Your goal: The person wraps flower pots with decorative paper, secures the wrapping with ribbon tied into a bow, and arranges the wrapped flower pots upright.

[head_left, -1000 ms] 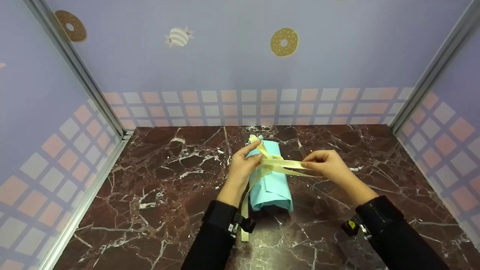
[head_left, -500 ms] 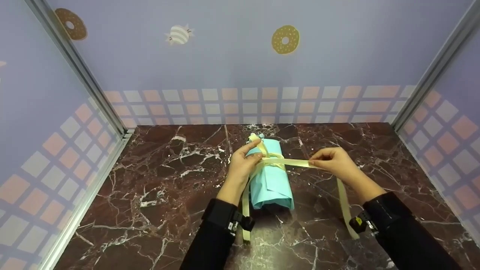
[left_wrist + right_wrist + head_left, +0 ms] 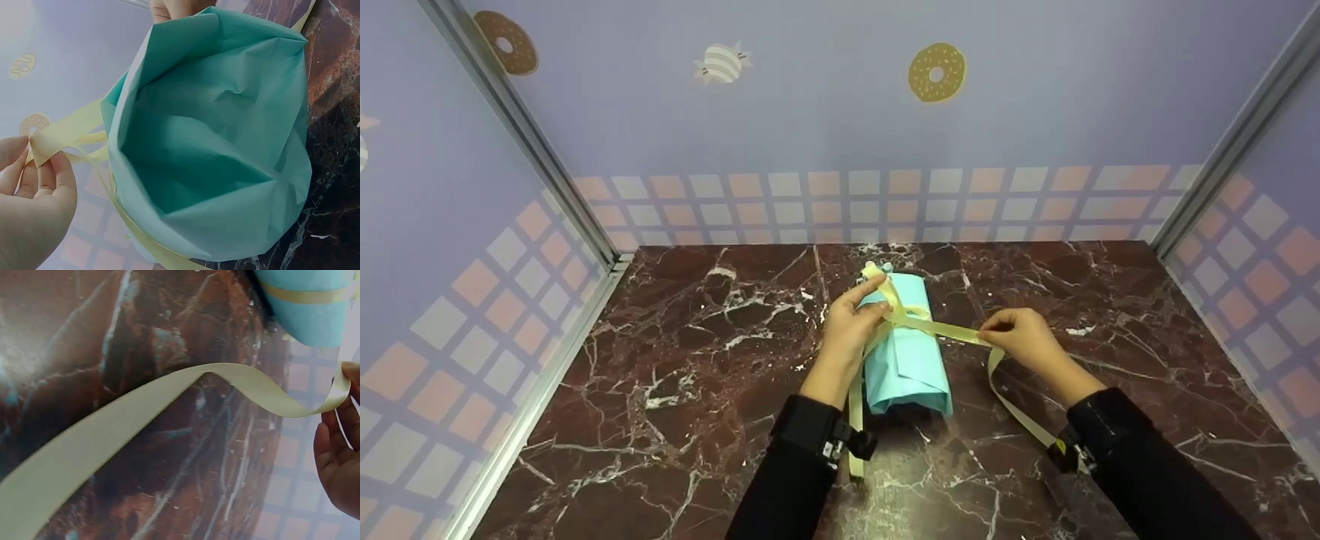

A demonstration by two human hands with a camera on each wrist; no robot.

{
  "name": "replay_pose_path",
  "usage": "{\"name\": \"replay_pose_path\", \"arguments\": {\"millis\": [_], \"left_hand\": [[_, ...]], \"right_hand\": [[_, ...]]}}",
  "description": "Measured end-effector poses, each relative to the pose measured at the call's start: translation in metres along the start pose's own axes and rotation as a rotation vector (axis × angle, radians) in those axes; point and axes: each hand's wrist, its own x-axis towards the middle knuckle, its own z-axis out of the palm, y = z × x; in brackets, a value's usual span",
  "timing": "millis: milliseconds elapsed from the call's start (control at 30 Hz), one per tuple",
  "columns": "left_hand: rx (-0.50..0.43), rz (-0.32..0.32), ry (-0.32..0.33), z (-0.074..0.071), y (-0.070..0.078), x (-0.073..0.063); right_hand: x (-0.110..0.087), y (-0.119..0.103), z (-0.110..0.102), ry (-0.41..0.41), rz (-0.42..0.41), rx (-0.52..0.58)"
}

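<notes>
A light-blue paper-wrapped bundle (image 3: 913, 364) lies on the table, its folded, hollow end (image 3: 214, 140) facing me. A pale yellow ribbon (image 3: 941, 328) goes around it and crosses on top. My left hand (image 3: 851, 326) is at the bundle's left side and pinches a loop of the ribbon between thumb and fingers. Off to the right, my right hand (image 3: 1020, 337) pinches the ribbon and holds a stretch of it taut from the crossing. One tail (image 3: 112, 422) trails from the right hand toward the right wrist; another tail (image 3: 856, 431) hangs beside the left forearm.
Dark red marble table (image 3: 697, 420) with white veins lies underneath. Small pale round shapes (image 3: 877, 268) show at the bundle's far end. A lilac wall (image 3: 825, 112) with checks stands behind, and side panels with metal edges (image 3: 532, 382) flank the table.
The right hand first drew the ribbon rightward, then came slightly lower. The ribbon's second strand has slipped from beside it to hang as a tail. The left hand keeps its pinch at the bundle.
</notes>
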Motion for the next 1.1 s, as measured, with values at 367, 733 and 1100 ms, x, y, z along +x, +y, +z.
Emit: {"name": "replay_pose_path", "arguments": {"millis": [367, 733, 1100], "left_hand": [[0.021, 0.005, 0.009, 0.0, 0.0, -0.002], [0.103, -0.013, -0.011, 0.004, 0.001, -0.003], [0.09, -0.019, -0.005, 0.004, 0.002, -0.002]], "right_hand": [[-0.002, 0.011, 0.006, 0.021, 0.105, -0.061], [-0.004, 0.009, 0.01, 0.017, 0.161, -0.033], [-0.002, -0.04, 0.019, 0.072, 0.046, 0.097]]}}
